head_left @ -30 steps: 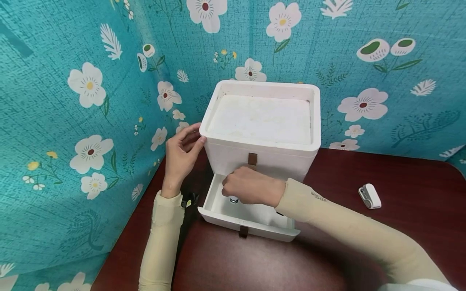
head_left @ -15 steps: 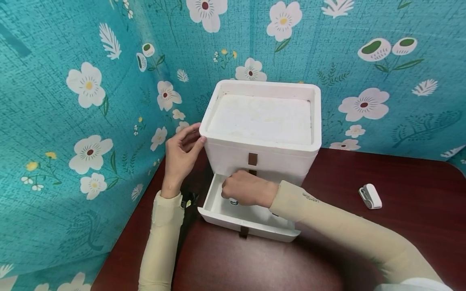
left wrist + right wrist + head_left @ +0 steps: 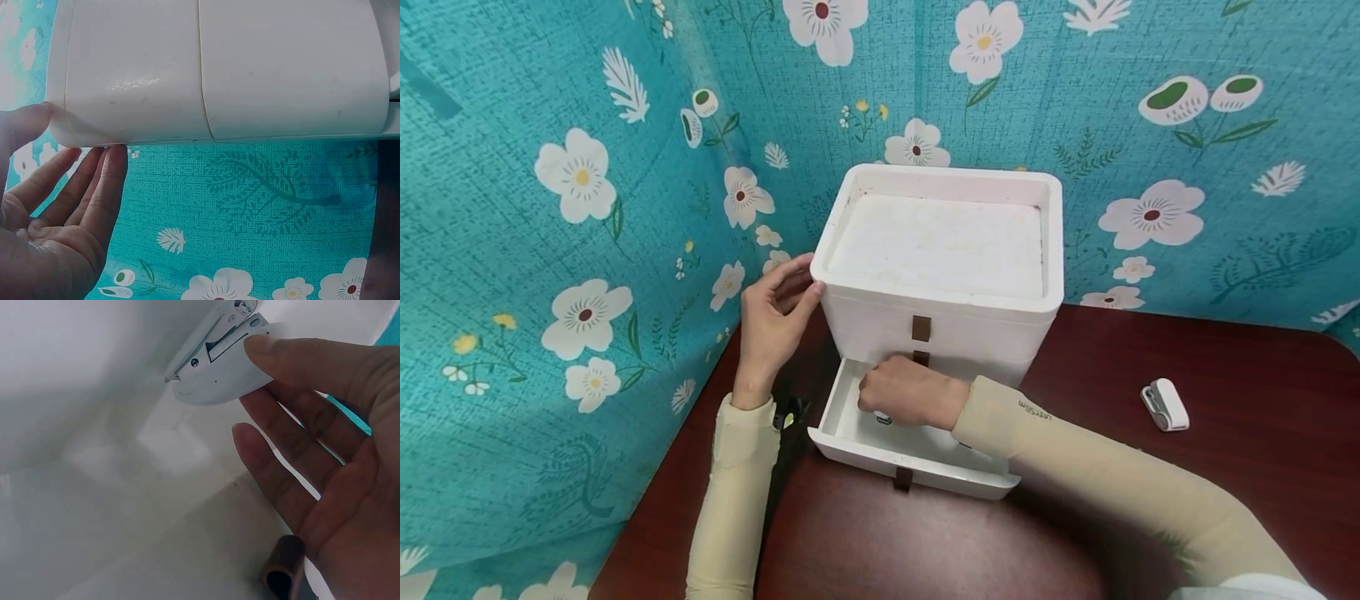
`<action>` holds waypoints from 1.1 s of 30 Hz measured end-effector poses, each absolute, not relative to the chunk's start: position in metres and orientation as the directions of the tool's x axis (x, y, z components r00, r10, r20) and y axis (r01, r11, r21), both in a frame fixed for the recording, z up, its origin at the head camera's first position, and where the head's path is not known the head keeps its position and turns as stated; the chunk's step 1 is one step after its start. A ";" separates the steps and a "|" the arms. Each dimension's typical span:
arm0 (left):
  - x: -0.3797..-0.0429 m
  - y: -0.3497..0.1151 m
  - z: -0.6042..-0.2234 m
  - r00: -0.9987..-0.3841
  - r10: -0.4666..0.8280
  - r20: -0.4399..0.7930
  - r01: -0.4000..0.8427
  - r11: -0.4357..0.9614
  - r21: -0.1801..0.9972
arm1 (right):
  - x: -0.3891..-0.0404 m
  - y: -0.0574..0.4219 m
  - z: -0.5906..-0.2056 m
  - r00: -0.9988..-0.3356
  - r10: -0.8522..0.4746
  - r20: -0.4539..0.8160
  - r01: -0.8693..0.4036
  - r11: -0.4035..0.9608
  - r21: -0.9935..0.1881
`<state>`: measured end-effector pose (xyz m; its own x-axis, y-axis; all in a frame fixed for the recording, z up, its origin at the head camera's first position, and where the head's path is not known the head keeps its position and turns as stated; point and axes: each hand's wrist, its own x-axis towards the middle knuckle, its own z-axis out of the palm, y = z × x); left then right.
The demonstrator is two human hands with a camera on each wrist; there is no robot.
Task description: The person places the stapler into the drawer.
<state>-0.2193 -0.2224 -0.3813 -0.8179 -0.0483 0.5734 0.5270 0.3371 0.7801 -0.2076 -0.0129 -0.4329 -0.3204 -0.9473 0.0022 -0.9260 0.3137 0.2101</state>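
A white drawer box [image 3: 936, 329] stands on the table with its lower drawer [image 3: 917, 467] pulled out. My right hand [image 3: 910, 392] reaches down into that drawer. In the right wrist view, its thumb and fingers pinch a small white stapler [image 3: 225, 372] with metal parts; in the head view the hand covers most of it. At the box's upper left corner, my left hand [image 3: 771, 329] touches it, thumb at the front edge. The left wrist view shows its fairly straight fingers [image 3: 112, 181] against the side wall [image 3: 137, 75].
On the table [image 3: 1225, 392] to the right lies another small white stapler-like thing [image 3: 1165, 404]. Brown tabs [image 3: 921, 328] mark the drawer fronts. A floral teal cloth [image 3: 647, 167] hangs behind the box and along its left.
My right hand has lowered slightly inside the drawer, its forearm shifting a little left. The left hand stays at the box's corner.
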 end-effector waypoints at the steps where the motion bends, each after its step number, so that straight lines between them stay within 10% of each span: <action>1: -0.219 -0.222 -0.381 -0.818 -0.050 0.573 0.527 0.337 0.780 | -0.208 -0.013 -0.434 -0.317 -0.948 0.000 -0.927 0.310 0.211; 33: -0.218 -0.223 -0.380 -0.823 -0.051 0.565 0.515 0.351 0.782 | -0.207 -0.011 -0.436 -0.333 -0.942 -0.038 -0.931 0.322 0.174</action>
